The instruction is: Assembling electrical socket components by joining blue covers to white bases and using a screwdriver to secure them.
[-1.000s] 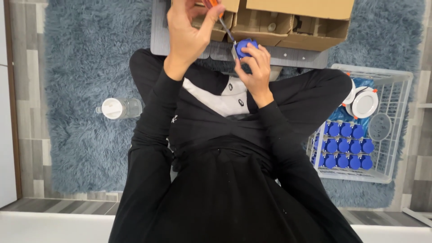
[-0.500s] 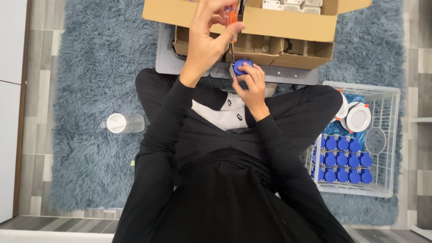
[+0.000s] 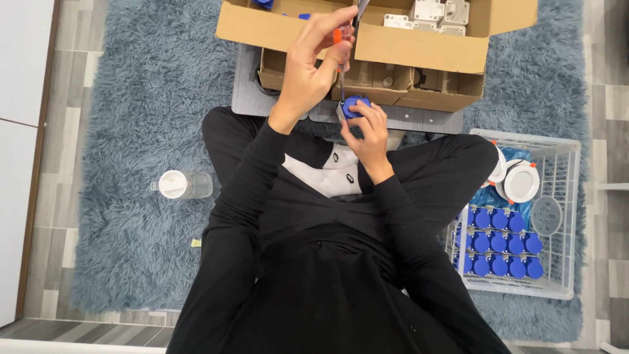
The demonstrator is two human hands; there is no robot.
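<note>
Person is sitting cross-legged on a shaggy blue-grey rug (image 3: 131,111), camera looking straight down. Left hand (image 3: 313,65) is closed around a screwdriver (image 3: 340,62) with an orange handle, holding it upright, the thin shaft pointing down into a small blue round part (image 3: 354,106). Right hand (image 3: 368,131) is gripping that blue part from below, fingers (image 3: 364,117) curled over its edge — part is sitting just under the left hand, touching the screwdriver tip as far as can be told.

Directly beyond both hands an open cardboard box (image 3: 419,49) is standing on a grey mat (image 3: 244,85), its near flap edge just behind the left hand, so very little room forward. White square parts (image 3: 429,10) are lying inside the box, past the right hand. Right of the right hand, well apart, a white wire basket (image 3: 563,216) is holding rows of blue round parts (image 3: 498,242) plus round white fixtures (image 3: 522,181); its near rim is lying beside the right knee. Left of the left hand, well apart, a clear plastic bottle (image 3: 181,185) with a white cap is lying on the rug — open rug between it and the leg.

Rug is lying on grey wood-plank floor (image 3: 46,164); a white panel (image 3: 19,59) is running along the far left.
</note>
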